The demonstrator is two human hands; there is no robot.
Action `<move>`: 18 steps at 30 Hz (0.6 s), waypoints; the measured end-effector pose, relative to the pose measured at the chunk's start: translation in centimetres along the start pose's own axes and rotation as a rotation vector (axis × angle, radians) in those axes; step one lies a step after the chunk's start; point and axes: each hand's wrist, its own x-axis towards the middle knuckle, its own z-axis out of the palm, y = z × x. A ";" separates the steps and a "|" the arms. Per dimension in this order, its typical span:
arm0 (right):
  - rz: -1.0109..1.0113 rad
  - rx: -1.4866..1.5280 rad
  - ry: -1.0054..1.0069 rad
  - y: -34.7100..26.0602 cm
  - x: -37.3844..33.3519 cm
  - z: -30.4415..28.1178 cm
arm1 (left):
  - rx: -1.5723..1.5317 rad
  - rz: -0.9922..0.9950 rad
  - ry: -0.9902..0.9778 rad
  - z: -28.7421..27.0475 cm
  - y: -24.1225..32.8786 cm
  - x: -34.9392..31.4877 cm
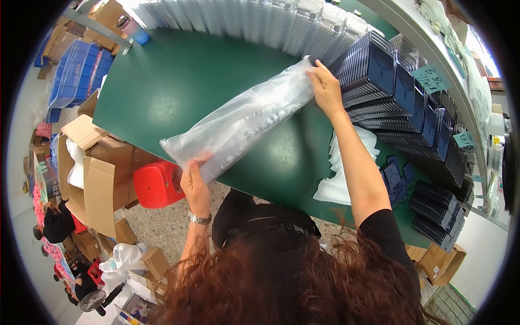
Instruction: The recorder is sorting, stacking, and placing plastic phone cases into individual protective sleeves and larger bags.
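Note:
A long, translucent plastic bag (238, 122) with handwriting on it stretches slantwise over the green table (146, 97). What it contains is blurred by the cloudy film. My left hand (196, 187) grips its near left end, thumb on top and fingers partly seen through the plastic. At the far right end my right hand (325, 86) is closed round the other end, beside the stacked dark blue cases. A wristwatch (199, 218) sits on my left wrist.
Stacked dark blue cases (379, 67) line the table's right side, clear plastic trays (260, 21) its back. White sheets (346, 168) and small dark pieces (398, 176) lie at the right. A red stool (157, 184) and open cardboard box (100, 179) stand left of the table.

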 end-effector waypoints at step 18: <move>0.207 0.354 0.204 -4.9 0.6 -1.4 | 0.050 -0.040 0.200 -2.7 1.1 0.4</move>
